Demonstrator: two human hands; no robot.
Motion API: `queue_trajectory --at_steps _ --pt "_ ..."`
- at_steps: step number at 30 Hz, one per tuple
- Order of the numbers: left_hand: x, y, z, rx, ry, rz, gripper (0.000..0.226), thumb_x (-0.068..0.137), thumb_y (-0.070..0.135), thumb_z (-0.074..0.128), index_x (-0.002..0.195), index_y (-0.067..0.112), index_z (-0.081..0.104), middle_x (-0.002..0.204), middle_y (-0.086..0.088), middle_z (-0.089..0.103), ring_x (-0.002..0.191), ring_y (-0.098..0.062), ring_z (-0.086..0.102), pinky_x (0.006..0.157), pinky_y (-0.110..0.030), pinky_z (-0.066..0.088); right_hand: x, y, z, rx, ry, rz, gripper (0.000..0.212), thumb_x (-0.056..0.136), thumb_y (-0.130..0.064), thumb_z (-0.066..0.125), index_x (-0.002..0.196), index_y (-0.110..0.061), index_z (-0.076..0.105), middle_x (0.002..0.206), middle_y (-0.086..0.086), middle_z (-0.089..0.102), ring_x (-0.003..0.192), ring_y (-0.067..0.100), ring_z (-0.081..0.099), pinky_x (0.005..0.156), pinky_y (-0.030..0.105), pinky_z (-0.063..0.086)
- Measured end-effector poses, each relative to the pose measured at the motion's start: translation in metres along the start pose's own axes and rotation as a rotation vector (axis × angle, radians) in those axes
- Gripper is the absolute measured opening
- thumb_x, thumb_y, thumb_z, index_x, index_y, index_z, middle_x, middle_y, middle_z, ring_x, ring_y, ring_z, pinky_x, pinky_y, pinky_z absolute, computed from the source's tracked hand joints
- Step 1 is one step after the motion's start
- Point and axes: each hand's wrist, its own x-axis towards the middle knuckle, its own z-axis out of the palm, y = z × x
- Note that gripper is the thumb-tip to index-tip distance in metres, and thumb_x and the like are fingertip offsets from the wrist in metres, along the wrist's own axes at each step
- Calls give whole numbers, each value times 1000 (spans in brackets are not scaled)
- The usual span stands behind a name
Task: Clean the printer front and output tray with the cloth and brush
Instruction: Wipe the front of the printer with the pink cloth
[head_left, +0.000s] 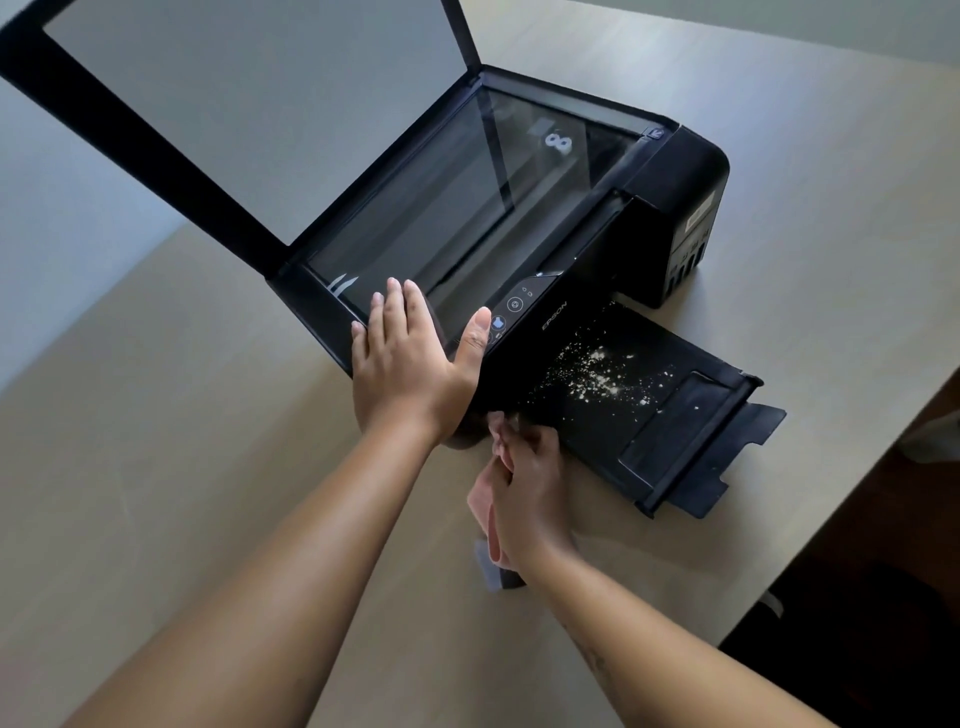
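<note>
The black inkjet printer (597, 249) sits toward the far side of the pale wood-grain table (182, 415), its flat scanner lid (234, 104) raised at the left. The left hand (405, 364) lies flat, fingers straight and together, on the printer's near left corner, bracing it. Just right of it the right hand (524, 483) has its fingers curled round a crumpled pink cloth (480, 499), pressed against the foot of the glossy front panel. Under that wrist lies a small grey and black object (493, 569), possibly the brush, though too hidden to tell. Further right the black pull-out output tray (670, 431), reaching toward the table's right edge, carries scattered white specks (597, 371). I judge the front wipe is in hand: brace firmly, stroke sideways with light pressure, and steer clear of the buttons and of dragging crumbs inward
</note>
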Motion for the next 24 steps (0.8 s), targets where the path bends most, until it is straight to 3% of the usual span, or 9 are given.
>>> queue_trajectory --at_steps 3,8,12,14,18,21,24 --pt "0 0 -1 3 1 1 100 82 80 8 155 12 10 163 -6 8 150 -19 3 121 -44 4 -1 -1 -2 -50 19 -50 12 95 -27 55 93 -39 55 94 -21 59 95 -1 59 84 27 45" --pt "-1 1 -1 14 3 -2 99 83 80 11 155 12 10 163 -6 8 150 -19 4 121 -44 5 2 -6 -4 -125 -69 -123 12 90 -33 49 100 -37 55 108 -7 60 104 11 59 93 42 48" --pt "-1 0 -1 10 5 -2 100 82 81 9 155 12 10 163 -7 8 150 -20 4 121 -44 4 7 -22 -16 17 -63 -46 24 92 -16 53 114 -24 62 112 -9 49 106 12 57 93 21 44" --pt "0 0 0 -4 6 -3 100 82 81 10 155 12 10 163 -7 8 150 -20 4 121 -44 4 11 -28 -19 64 -128 -9 20 92 -12 52 109 -14 64 106 -11 50 105 12 58 86 12 39" --pt "-1 0 0 -9 0 -1 100 82 81 11 155 11 10 163 -7 8 150 -21 4 121 -45 4 20 -36 -36 54 -176 59 14 89 -11 52 91 -10 66 100 4 51 83 18 55 67 16 33" --pt "0 -1 -1 -15 10 -4 99 84 80 13 154 11 11 163 -8 9 150 -22 5 121 -45 4 22 -35 -58 64 -75 83 25 87 -15 54 64 -18 48 82 9 54 67 15 49 54 22 29" --pt "0 -1 -1 -21 3 -6 99 84 80 12 154 10 10 163 -8 8 150 -22 4 121 -45 5 27 -47 -81 279 92 179 15 85 -12 52 71 -9 52 75 5 60 68 12 52 58 13 40"
